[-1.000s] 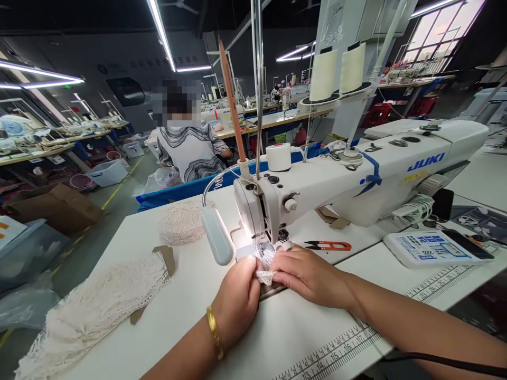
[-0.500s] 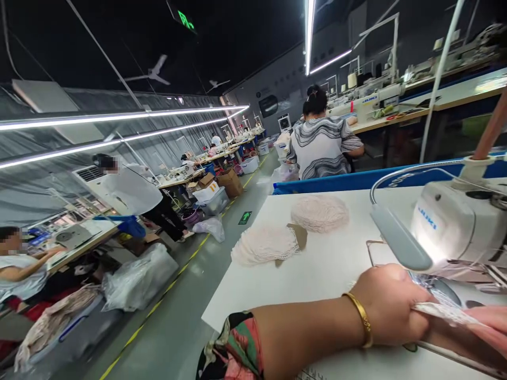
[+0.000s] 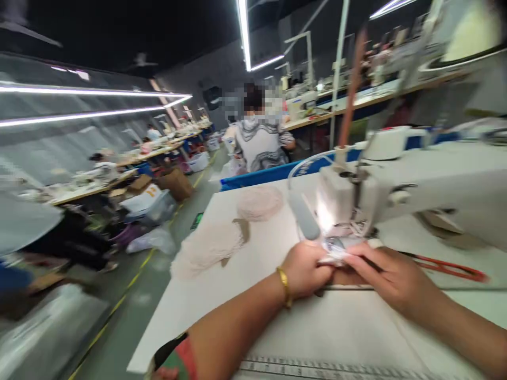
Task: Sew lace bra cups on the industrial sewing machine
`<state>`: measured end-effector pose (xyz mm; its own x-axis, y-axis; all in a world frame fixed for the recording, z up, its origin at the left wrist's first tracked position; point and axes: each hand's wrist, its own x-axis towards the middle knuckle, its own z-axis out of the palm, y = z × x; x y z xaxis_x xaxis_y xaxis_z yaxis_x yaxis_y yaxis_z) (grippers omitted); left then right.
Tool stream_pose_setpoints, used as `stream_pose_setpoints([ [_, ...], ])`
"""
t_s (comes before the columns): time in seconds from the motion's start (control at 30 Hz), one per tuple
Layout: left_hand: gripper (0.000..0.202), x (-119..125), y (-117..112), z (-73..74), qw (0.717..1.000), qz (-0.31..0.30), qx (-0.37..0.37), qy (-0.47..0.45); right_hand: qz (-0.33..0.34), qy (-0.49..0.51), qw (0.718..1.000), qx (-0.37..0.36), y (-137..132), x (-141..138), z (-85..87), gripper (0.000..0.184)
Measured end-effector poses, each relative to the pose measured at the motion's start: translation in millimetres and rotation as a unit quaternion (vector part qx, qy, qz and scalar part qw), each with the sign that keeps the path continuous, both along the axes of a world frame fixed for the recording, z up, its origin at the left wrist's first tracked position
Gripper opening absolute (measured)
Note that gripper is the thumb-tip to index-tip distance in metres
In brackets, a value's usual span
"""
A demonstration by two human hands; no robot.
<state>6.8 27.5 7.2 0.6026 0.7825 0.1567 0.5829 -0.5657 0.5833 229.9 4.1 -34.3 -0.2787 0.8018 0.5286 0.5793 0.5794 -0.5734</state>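
Observation:
Below the head of the sewing machine [image 3: 348, 195], a small piece of white lace fabric [image 3: 334, 254] is stretched between my two hands. My left hand [image 3: 306, 270], with a gold bangle at the wrist, is closed on its left end. Thumb and fingers of my right hand [image 3: 390, 272] pinch the right end. The machine's lamp lights the spot just behind the fabric. Whether the fabric lies under the presser foot is blurred. To the left, a fanned stack of pale lace pieces [image 3: 206, 248] and a rounder lace pile [image 3: 260, 202] lie on the white table [image 3: 253, 327].
Red-handled snips or tweezers [image 3: 451, 265] lie right of my right hand. A printed ruler strip [image 3: 301, 367] runs along the table's near edge. A person in a patterned top [image 3: 259, 140] sits ahead, beyond a blue edge [image 3: 269, 168]. Boxes and plastic bags line the aisle at left.
The view has swung right, bringing more of the machine and my right hand into sight. Both hands still hold the white lace fabric, now closer to the machine's needle area.

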Motion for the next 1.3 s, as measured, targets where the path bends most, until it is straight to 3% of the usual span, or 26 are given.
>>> stream_pose_setpoints([
  [0.07, 0.020, -4, 6, 4.5, 0.999, -0.007, -0.021, -0.034, 0.027, 0.008, 1.000, -0.010, -3, -9, 21.2, 0.033],
  [0.13, 0.021, -7, 14, 5.1, 0.998, -0.008, -0.043, -0.054, 0.023, 0.040, 0.999, 0.000, 4, -16, 30.5, 0.032],
  [0.4, 0.024, -5, 9, 9.6, 0.989, 0.049, -0.115, -0.080, 0.031, 0.073, 0.996, -0.025, 6, -18, 31.2, 0.032],
  [0.6, 0.033, -3, 1, 14.4, 0.988, 0.043, -0.110, -0.104, 0.059, 0.066, 0.996, -0.018, 3, -17, 35.5, 0.035],
  [0.7, 0.034, -6, -3, 14.6, 0.993, 0.011, -0.062, -0.099, 0.087, 0.031, 0.996, 0.007, 2, -13, 35.9, 0.039],
  [0.83, 0.025, -13, -13, 9.3, 0.993, -0.048, 0.098, -0.048, 0.162, -0.080, 0.982, 0.049, 1, -5, 34.1, 0.044],
  [0.93, 0.024, -16, -22, 5.1, 0.984, -0.069, 0.165, -0.015, 0.185, -0.130, 0.972, 0.065, 0, -2, 33.3, 0.047],
  [1.3, 0.025, -12, -23, 2.0, 0.980, -0.062, 0.188, -0.003, 0.161, -0.144, 0.974, 0.064, 2, 0, 32.3, 0.041],
])
